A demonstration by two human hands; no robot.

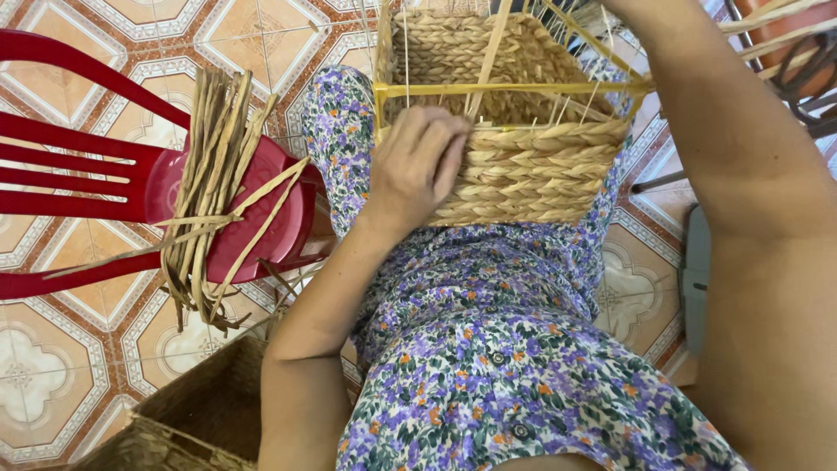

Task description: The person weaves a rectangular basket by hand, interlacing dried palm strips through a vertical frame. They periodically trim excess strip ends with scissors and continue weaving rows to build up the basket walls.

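Note:
A half-woven straw basket (523, 166) on a yellow frame (514, 88) rests on my lap, over a purple floral dress. My left hand (417, 164) presses against the basket's near left corner, fingers curled over the top braided row and pinching the weave there. My right forearm (741, 148) reaches up along the basket's right side; its hand is past the top edge of the picture. Thin upright stakes stick up from the basket rim.
A red plastic chair (131, 187) stands to the left with a bundle of dried straw strands (209, 174) draped over its seat. A finished woven basket (187, 419) sits on the patterned tile floor at lower left. A grey object (695, 270) lies at the right.

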